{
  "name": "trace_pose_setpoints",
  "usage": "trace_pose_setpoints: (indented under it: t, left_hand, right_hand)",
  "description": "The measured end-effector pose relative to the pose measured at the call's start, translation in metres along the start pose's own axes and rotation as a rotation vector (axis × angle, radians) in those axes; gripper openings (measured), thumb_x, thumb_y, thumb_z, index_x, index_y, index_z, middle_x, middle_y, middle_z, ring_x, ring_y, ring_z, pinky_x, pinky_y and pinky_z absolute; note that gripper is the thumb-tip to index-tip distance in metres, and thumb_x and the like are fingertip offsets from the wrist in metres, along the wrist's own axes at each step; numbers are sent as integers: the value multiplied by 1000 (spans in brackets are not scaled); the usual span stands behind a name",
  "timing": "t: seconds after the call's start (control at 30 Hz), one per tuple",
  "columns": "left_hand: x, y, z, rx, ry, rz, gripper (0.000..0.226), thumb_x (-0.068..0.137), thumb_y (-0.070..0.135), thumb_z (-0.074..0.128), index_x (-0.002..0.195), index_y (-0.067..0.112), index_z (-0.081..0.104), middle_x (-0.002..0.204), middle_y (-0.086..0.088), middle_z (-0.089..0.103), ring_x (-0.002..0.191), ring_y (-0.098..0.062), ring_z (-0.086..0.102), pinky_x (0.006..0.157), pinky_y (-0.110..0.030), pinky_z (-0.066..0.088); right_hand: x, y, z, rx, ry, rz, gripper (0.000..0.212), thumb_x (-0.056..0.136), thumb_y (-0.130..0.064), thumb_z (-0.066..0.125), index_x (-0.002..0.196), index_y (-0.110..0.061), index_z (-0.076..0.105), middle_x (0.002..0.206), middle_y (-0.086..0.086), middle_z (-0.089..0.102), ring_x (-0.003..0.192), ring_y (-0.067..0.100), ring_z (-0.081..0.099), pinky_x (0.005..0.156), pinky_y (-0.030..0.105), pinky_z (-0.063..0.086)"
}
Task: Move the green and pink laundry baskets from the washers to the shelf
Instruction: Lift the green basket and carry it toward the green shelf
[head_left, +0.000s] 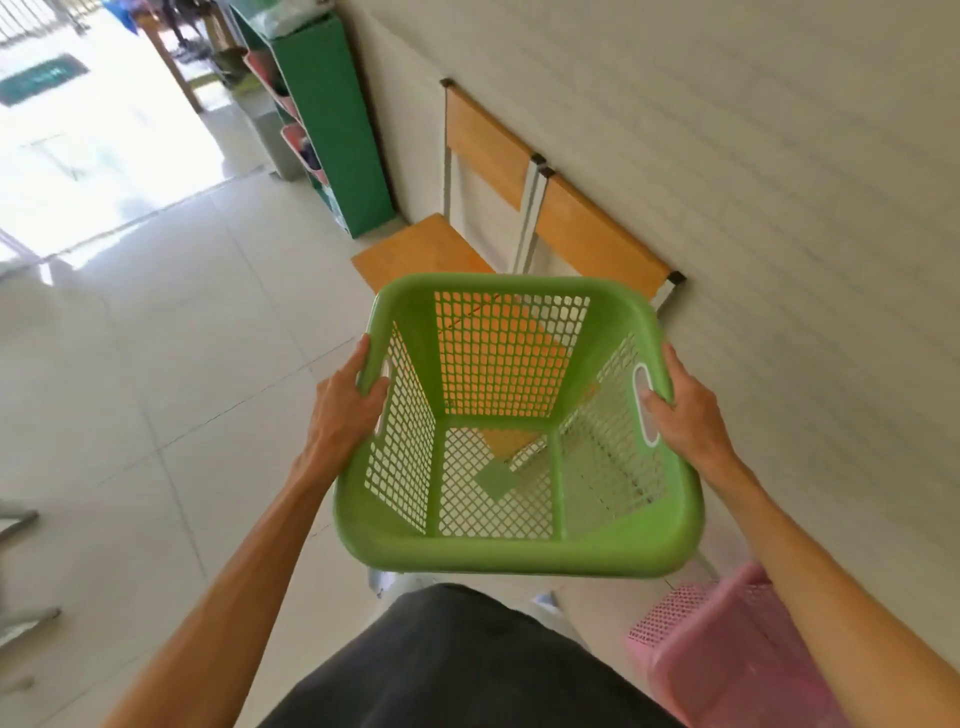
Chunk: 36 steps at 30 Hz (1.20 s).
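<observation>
Between both hands, green laundry basket (514, 426) held: left hand (345, 410) and right hand (680, 415) clamp opposite rim handles; green shelf (322, 119) far ahead-left.

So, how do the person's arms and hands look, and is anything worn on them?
Both arms are bare from the hands up to the picture's edge: no sleeves, gloves, watch or rings show on the left hand or the right hand. Fingernails are short and plain. Below, dark grey clothing covers the body.

A laundry shop: tiled floor (156, 364), wooden waiting chairs (483, 150), green shelf (332, 119) of baskets
</observation>
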<state>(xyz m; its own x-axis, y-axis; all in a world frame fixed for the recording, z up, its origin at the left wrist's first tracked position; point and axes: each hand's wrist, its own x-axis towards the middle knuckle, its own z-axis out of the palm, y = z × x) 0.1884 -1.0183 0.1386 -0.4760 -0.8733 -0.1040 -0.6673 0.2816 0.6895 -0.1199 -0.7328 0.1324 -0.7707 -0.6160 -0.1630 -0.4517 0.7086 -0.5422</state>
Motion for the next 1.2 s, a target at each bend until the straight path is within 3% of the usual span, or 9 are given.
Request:
trace_pose_setpoints:
  t: [0.1, 0.3, 0.43, 0.53, 0.6, 0.77, 0.9, 1.0, 1.2]
  left_hand:
    - [15, -39, -55, -33, 102, -34, 64, 96, 32, 58, 155, 33, 32, 105, 1, 71, 62, 0, 63, 71, -33, 60]
    - [41, -136, -172, -112, 234, -83, 63, 98, 31, 58, 156, 29, 32, 110, 5, 66, 54, 2, 66, 48, -3, 46]
    - [52, -193, -246, -110, 302, -148, 64, 99, 29, 58, 156, 29, 31, 121, -6, 70, 66, -2, 68, 63, -22, 57]
    - [60, -225, -291, -116, 338, -172, 64, 99, 28, 58, 156, 29, 31, 126, -9, 69, 77, -15, 72, 79, -42, 61]
    - [67, -247, -314, -108, 367, -177, 63, 99, 28, 58, 156, 30, 32, 125, -8, 69, 77, -13, 72, 75, -37, 61]
    - [91, -298, -350, -105, 427, -210, 63, 98, 27, 59, 155, 29, 33, 123, -6, 70, 73, -7, 69, 75, -35, 60]
    - [128, -330, -370, -87, 469, -185, 62, 97, 26, 61, 154, 25, 36, 106, 11, 64, 62, 12, 61, 58, -3, 48]
    - [168, -350, -386, -72, 470, -208, 63, 97, 26, 62, 154, 24, 36, 104, 13, 61, 63, 15, 57, 56, 0, 44]
    - [256, -385, -423, -42, 475, -260, 63, 96, 24, 63, 154, 23, 37, 107, 6, 68, 67, 7, 61, 63, -4, 46]
  right_hand:
    - [20, -77, 22, 1, 13, -131, 72, 96, -23, 57, 160, -23, 21, 119, 20, 67, 97, 35, 67, 80, 34, 52]
    - [47, -237, 98, -52, -68, -305, 75, 97, -24, 55, 160, -22, 15, 122, 21, 66, 103, 38, 66, 88, 47, 56]
    - [60, -331, 160, -70, -109, -395, 74, 99, -26, 53, 161, -17, 14, 144, 21, 52, 122, 39, 58, 100, 45, 49]
    - [66, -387, 199, -100, -99, -425, 72, 100, -29, 52, 161, -18, 16, 138, 21, 57, 90, 35, 64, 71, 35, 54]
    - [71, -418, 221, -92, -107, -472, 70, 100, -26, 53, 160, -16, 18, 122, 21, 65, 62, 17, 50, 49, 19, 34]
    - [93, -484, 265, -74, -143, -574, 67, 99, -22, 54, 158, -13, 25, 100, 14, 67, 56, 8, 46, 43, 7, 27]
    - [128, -527, 301, -82, -184, -618, 69, 100, -24, 53, 159, -14, 20, 88, 9, 63, 56, 8, 49, 46, 12, 31]
    - [160, -560, 328, -75, -215, -615, 69, 100, -22, 54, 159, -13, 19, 92, 9, 64, 57, 9, 54, 45, 9, 35]
    - [238, -636, 383, -102, -279, -589, 71, 99, -29, 53, 160, -16, 16, 103, 14, 62, 83, 28, 62, 74, 46, 58]
